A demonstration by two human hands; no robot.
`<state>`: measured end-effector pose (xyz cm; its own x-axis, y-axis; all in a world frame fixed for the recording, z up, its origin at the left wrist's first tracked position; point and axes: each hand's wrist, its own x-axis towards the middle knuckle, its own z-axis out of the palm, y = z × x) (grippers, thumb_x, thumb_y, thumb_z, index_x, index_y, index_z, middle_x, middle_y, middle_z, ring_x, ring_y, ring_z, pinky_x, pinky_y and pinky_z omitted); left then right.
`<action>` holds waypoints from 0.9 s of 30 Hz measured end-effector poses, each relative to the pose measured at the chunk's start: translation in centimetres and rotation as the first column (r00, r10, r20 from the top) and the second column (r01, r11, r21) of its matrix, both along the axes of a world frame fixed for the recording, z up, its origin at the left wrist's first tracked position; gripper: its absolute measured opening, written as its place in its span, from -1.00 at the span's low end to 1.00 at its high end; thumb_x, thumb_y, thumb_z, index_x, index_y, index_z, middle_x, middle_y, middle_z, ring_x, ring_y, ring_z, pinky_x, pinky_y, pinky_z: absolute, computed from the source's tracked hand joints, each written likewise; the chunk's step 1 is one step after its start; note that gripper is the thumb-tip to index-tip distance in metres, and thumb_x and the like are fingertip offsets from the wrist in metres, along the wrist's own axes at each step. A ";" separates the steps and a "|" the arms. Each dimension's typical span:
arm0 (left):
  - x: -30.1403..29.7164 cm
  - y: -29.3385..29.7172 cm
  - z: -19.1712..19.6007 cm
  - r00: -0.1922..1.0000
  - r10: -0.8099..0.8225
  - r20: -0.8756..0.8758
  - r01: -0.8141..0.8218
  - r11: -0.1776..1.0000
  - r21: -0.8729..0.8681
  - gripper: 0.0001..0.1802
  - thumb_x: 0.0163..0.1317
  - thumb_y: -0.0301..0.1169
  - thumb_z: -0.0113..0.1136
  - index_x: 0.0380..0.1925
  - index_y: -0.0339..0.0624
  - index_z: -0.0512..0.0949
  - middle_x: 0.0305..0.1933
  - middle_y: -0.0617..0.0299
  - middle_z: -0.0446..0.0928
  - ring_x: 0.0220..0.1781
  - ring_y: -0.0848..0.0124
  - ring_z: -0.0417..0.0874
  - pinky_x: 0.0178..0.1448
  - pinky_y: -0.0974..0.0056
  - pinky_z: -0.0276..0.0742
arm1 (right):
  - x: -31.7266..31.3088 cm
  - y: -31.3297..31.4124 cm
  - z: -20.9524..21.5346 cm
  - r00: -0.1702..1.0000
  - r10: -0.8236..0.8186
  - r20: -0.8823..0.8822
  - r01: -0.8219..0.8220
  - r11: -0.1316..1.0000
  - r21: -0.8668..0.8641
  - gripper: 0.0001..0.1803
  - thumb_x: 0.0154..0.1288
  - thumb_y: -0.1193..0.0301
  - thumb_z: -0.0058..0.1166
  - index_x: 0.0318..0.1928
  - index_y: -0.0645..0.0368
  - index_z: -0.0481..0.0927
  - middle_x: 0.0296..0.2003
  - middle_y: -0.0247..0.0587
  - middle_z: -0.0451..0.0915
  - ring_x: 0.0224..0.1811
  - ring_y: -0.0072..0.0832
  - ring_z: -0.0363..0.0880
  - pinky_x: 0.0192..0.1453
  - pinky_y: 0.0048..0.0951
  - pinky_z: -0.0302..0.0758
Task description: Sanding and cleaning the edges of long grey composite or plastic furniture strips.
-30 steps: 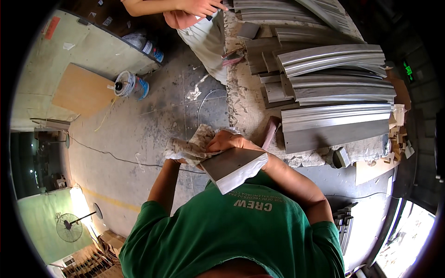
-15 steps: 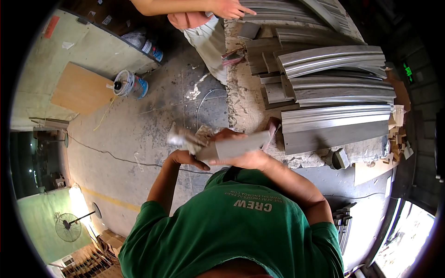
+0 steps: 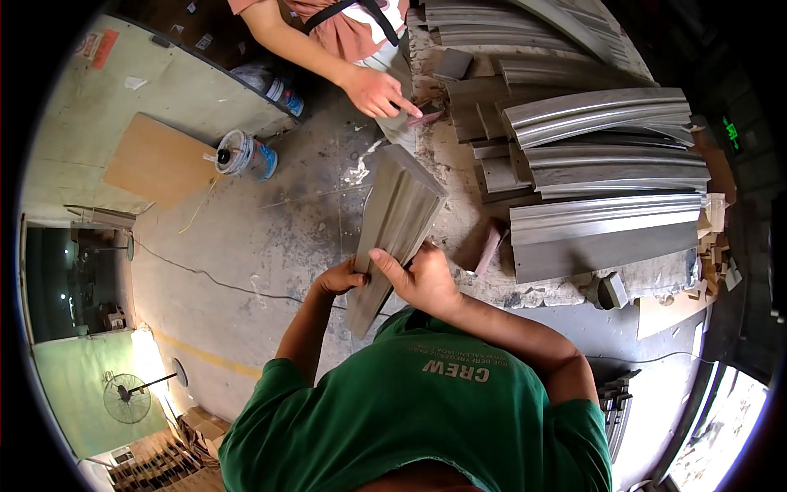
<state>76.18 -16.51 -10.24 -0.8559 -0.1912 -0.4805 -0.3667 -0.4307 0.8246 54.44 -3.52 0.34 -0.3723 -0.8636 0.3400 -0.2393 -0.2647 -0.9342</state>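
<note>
In front of my green shirt I hold a grey moulding piece (image 3: 399, 209) with long ridges along it, its broad far end tilted up and away from me. My left hand (image 3: 341, 279) grips its left edge near the lower end. On the other side my right hand (image 3: 428, 280) closes round the right edge, the thumb lying over the ridged face. To the right of that hand, a pinkish-brown block (image 3: 490, 246) rests on the worktable's near left edge. Stacked curved grey mouldings (image 3: 607, 225) lie farther right on the worktable (image 3: 459, 176).
Across from me a co-worker's hand (image 3: 379, 92) points down at a small reddish pad (image 3: 426, 115) by the table edge. A bucket (image 3: 246, 156) stands on the floor at the left. A dark cable (image 3: 213, 283) crosses the floor, and a fan (image 3: 127, 399) is at the lower left.
The moulding piece has swung from lying across my body to pointing away from me, showing its ridged face. The co-worker's hand has come down and nearer, toward the table edge.
</note>
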 end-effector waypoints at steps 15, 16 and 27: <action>-6.3 8.7 12.1 0.987 0.138 0.080 0.067 0.096 -0.993 0.12 -0.48 -0.24 0.57 0.21 -0.23 0.20 0.00 -0.09 0.44 -0.07 -0.06 0.50 0.00 0.04 0.45 | -8.4 4.6 0.5 0.625 -0.429 0.652 0.140 0.883 0.447 -0.43 0.30 0.05 0.08 -0.76 0.03 0.26 -0.75 -0.62 0.17 -0.69 -0.77 -0.02 -0.63 -0.53 -0.10; -6.4 9.1 11.9 0.988 0.139 0.073 0.061 0.090 -0.994 0.12 -0.48 -0.24 0.57 0.21 -0.23 0.20 0.00 -0.09 0.44 -0.07 -0.06 0.50 0.00 0.04 0.45 | -9.1 5.2 1.1 0.613 -0.413 0.674 0.146 0.897 0.417 -0.41 0.30 0.04 0.07 -0.77 0.08 0.28 -0.76 -0.60 0.19 -0.69 -0.77 0.02 -0.64 -0.53 -0.07; -10.9 13.2 12.7 0.867 0.496 -0.044 -0.323 0.493 -0.808 0.01 -0.46 -0.49 0.42 0.17 -0.35 0.23 0.00 0.11 0.47 0.05 0.38 0.45 0.18 0.33 0.30 | -19.1 16.1 2.8 0.351 0.083 0.933 -0.187 0.982 -0.017 -0.72 0.18 0.49 0.19 -0.09 0.29 0.57 -0.18 -0.20 0.63 -0.22 -0.57 0.59 -0.15 -0.56 0.52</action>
<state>65.32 -3.29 2.51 -0.4987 -0.8621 -0.0900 -0.4915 0.1957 0.8486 35.32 12.61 3.15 -0.2814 -0.9363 -0.2102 0.8224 -0.1224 -0.5556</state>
